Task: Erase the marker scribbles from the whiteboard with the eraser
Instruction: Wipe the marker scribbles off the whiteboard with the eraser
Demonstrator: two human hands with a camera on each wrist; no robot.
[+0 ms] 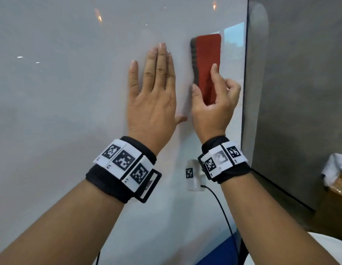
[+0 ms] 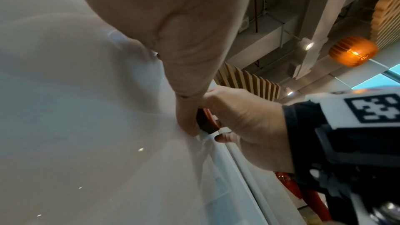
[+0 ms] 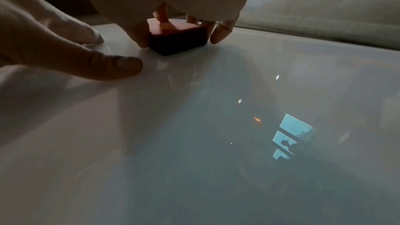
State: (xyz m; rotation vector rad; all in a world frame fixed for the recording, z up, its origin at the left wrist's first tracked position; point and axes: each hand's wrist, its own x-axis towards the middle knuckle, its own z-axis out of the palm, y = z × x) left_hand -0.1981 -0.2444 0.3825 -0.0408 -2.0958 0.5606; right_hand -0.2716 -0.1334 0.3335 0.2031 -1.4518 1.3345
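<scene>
A red-backed eraser (image 1: 206, 64) with a dark felt side lies flat against the whiteboard (image 1: 70, 92), near its right edge. My right hand (image 1: 212, 104) grips the eraser's lower end, thumb on the left side, forefinger on the red back. My left hand (image 1: 153, 92) rests flat on the board just left of the eraser, fingers straight. In the right wrist view the eraser (image 3: 177, 38) sits between my fingers, and the left hand's thumb (image 3: 108, 67) touches the board beside it. No marker scribbles show on the visible board.
The board's right edge (image 1: 245, 83) meets a grey wall (image 1: 300, 92). A small white tagged holder (image 1: 193, 175) with a black cable (image 1: 223, 211) sits on the board below my right wrist. A box with white cloth (image 1: 336, 175) stands at the far right.
</scene>
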